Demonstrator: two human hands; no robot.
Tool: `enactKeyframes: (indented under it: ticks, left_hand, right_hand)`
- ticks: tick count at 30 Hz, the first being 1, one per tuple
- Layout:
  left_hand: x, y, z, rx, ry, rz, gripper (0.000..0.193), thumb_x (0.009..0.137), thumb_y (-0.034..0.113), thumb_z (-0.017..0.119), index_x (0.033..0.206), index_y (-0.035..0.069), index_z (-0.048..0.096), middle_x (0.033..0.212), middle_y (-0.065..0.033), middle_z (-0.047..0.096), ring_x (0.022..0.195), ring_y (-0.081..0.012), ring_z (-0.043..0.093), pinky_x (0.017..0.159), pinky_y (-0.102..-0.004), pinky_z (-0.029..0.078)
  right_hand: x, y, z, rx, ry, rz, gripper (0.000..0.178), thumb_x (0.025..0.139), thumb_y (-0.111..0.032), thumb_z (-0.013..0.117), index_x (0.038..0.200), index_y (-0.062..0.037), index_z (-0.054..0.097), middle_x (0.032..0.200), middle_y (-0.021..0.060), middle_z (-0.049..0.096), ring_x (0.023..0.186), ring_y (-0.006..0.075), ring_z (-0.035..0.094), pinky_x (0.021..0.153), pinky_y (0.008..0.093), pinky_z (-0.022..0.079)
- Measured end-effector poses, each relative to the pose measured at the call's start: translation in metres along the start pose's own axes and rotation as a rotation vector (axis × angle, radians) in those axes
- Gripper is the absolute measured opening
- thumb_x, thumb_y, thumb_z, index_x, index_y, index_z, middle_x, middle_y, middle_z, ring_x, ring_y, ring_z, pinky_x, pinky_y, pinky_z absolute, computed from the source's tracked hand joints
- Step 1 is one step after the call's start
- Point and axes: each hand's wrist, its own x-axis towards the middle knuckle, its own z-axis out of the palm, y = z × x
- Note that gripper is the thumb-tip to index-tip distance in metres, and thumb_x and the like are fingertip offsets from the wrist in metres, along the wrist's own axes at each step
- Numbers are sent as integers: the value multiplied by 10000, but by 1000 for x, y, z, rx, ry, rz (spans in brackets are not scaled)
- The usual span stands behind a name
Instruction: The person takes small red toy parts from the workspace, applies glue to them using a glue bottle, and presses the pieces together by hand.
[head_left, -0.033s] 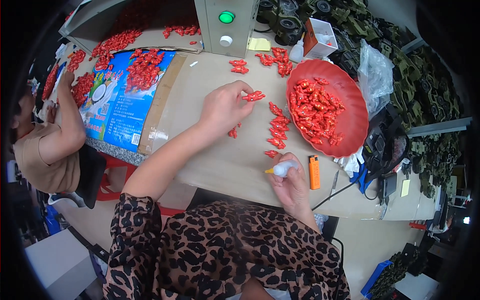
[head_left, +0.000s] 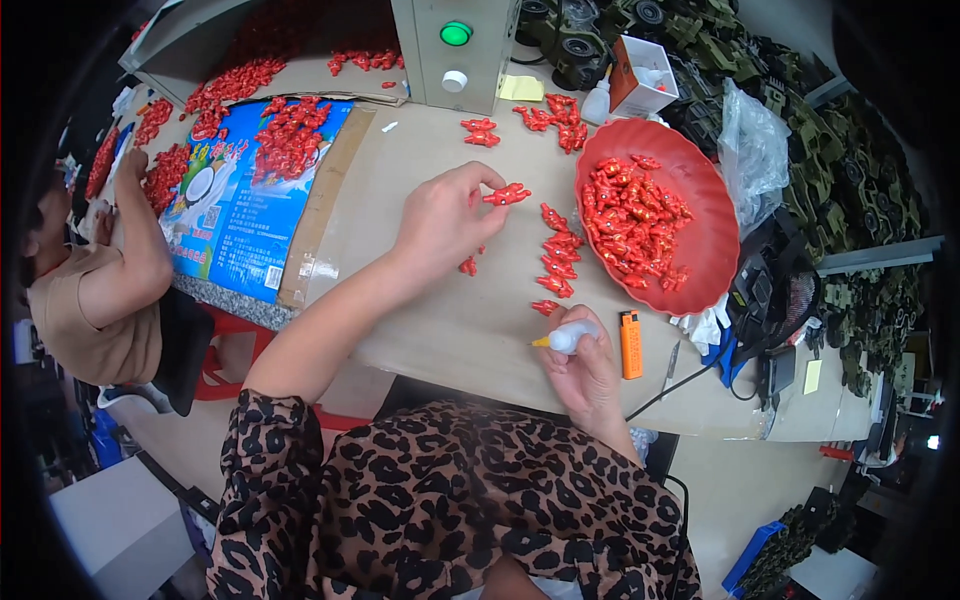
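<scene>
My left hand (head_left: 438, 215) pinches a small shiny red figurine (head_left: 508, 195) between thumb and fingertips, just above the table. My right hand (head_left: 584, 378) is wrapped round a small whitish squeeze bottle (head_left: 574, 337), whose yellow tip points left. Between the hands and the bowl, several red figurines (head_left: 560, 268) lie in a rough column. Another red piece (head_left: 469, 265) rests under my left wrist, partly hidden. A red bowl with a scalloped rim (head_left: 716, 250) stands to the right, holding a heap of similar figurines (head_left: 636, 215).
An orange lighter (head_left: 630, 345) and a thin blade-like tool (head_left: 671, 366) lie right of my right hand. A grey housing with a green light (head_left: 456, 34) stands behind. Left, red pieces lie on a blue printed sheet (head_left: 225, 235); a co-worker (head_left: 100, 290) sits beyond. Green toy vehicles (head_left: 850, 190) are piled right.
</scene>
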Motion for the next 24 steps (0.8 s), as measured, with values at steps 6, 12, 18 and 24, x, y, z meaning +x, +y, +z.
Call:
enactKeyframes:
  ticks: [6, 12, 18, 24]
  left_hand:
    - [-25, 11, -27, -267, 65, -22, 200, 661, 81, 650, 835, 51, 556, 518, -6, 404, 466, -70, 471, 441, -241, 381]
    - [-33, 8, -34, -309, 82, -5, 196, 671, 75, 658, 833, 36, 553, 505, 21, 372, 457, -29, 357, 426, -198, 317]
    - [-29, 4, -35, -331, 89, -43, 199, 673, 85, 659, 834, 32, 555, 509, 31, 358, 469, -23, 335, 429, -190, 293]
    - [-24, 0, -37, -325, 99, -79, 206, 669, 102, 665, 831, 35, 557, 517, 33, 350, 483, -25, 330, 440, -190, 286]
  right_hand:
    - [0, 0, 2, -8, 12, 2, 282, 742, -206, 629, 895, -27, 474, 788, 50, 490, 585, 85, 410, 509, 210, 302]
    - [0, 1, 2, -19, 16, 0, 288, 743, -222, 629, 885, -27, 471, 776, 56, 486, 581, 84, 413, 501, 207, 301]
    - [0, 0, 3, -40, 26, 2, 282, 745, -220, 625, 879, -26, 471, 772, 55, 484, 577, 82, 406, 498, 206, 295]
    - [0, 0, 2, -52, 41, 5, 287, 741, -222, 629, 876, -24, 471, 781, 53, 486, 581, 84, 407, 500, 209, 294]
